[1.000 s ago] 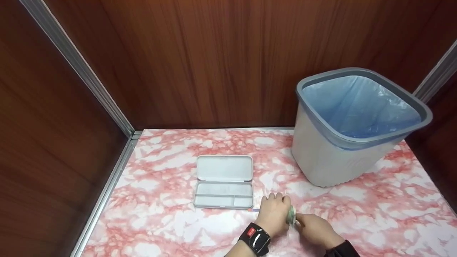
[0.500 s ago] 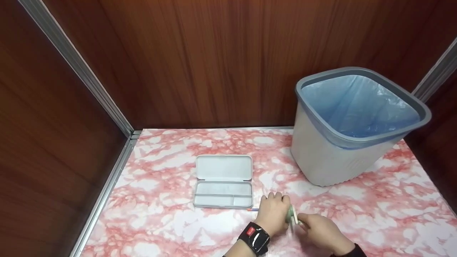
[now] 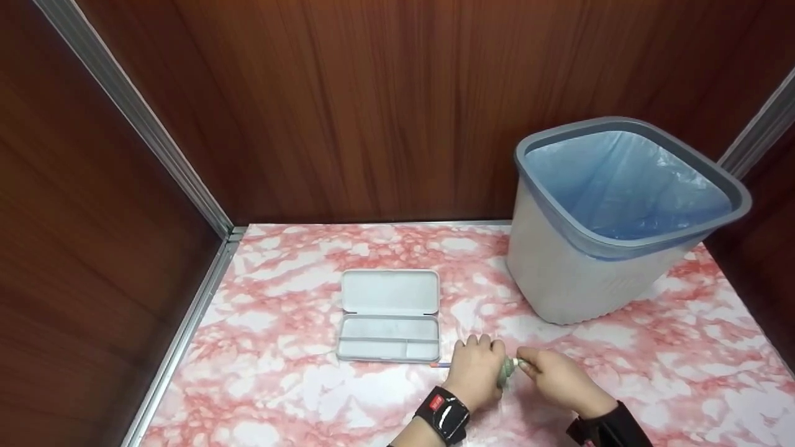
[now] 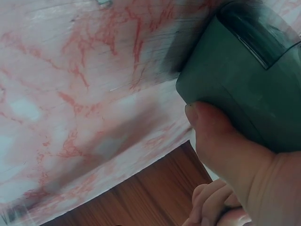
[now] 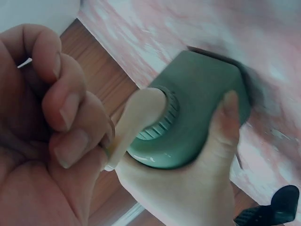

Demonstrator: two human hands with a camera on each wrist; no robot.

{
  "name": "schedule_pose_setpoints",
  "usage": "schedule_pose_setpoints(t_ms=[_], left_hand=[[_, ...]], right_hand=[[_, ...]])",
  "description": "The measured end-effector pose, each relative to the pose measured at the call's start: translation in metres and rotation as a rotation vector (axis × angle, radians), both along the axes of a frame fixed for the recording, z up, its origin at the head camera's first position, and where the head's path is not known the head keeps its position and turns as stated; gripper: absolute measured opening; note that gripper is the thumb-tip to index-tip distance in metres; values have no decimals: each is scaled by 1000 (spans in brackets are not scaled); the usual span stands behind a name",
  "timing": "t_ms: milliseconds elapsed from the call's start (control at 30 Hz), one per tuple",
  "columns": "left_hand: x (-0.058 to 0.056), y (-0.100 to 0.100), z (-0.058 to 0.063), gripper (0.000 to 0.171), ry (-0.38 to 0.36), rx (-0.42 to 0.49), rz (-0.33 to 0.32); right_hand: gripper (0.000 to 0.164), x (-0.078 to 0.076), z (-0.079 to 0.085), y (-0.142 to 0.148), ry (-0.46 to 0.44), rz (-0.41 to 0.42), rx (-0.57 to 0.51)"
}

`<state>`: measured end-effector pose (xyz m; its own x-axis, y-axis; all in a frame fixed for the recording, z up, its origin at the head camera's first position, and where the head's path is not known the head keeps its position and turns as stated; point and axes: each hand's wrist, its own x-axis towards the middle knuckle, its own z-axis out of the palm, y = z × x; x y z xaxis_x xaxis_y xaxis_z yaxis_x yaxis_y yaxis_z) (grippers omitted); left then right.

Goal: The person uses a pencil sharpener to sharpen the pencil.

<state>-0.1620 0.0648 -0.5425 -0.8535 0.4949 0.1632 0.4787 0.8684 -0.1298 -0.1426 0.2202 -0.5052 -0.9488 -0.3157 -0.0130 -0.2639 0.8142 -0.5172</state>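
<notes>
A green hand-crank pencil sharpener (image 5: 202, 84) stands on the table, mostly covered by my left hand (image 3: 477, 371) in the head view. That hand grips its body from above, with the thumb along one side. My right hand (image 3: 559, 380) pinches the end of the cream crank handle (image 5: 143, 110) on the sharpener's right face. To the left of my left hand, the end of a thin pencil (image 3: 440, 365) with an orange tip and blue shaft sticks out. Its other end is hidden behind the hand.
An opened pale grey pencil case (image 3: 390, 293) with divided compartments lies left of my hands, close to the pencil. A large bin (image 3: 571, 279) with a grey rim and blue liner stands at the back right. Wood-grain panels (image 3: 372, 112) enclose the red-and-white marbled table (image 3: 279, 385).
The crank has turned, and my right hand has moved with it, now slightly higher in the head view. My left hand, the sharpener and the pencil case stay in place.
</notes>
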Motion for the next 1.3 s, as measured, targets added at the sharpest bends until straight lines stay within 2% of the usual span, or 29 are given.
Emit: schedule_pose_setpoints(t_ms=[133,400,600,800,1033,1300], left_hand=[[1,0,0,66,15,14,-1],[1,0,-2,64,34,34,-6],[1,1,-3,68,26,32,-5],[0,1,-2,67,2,33,0],[1,0,0,66,1,22,3],[1,-1,-2,63,53,30,-10]], right_hand=[[20,-9,1,0,-11,-20,13],[17,-25,-2,0,-29,-3,39],[18,-37,-12,2,-54,38,-5],[18,-42,-25,2,-97,27,22],[18,-39,-38,-2,-116,-9,73],[10,-18,-51,-5,-133,-46,120]])
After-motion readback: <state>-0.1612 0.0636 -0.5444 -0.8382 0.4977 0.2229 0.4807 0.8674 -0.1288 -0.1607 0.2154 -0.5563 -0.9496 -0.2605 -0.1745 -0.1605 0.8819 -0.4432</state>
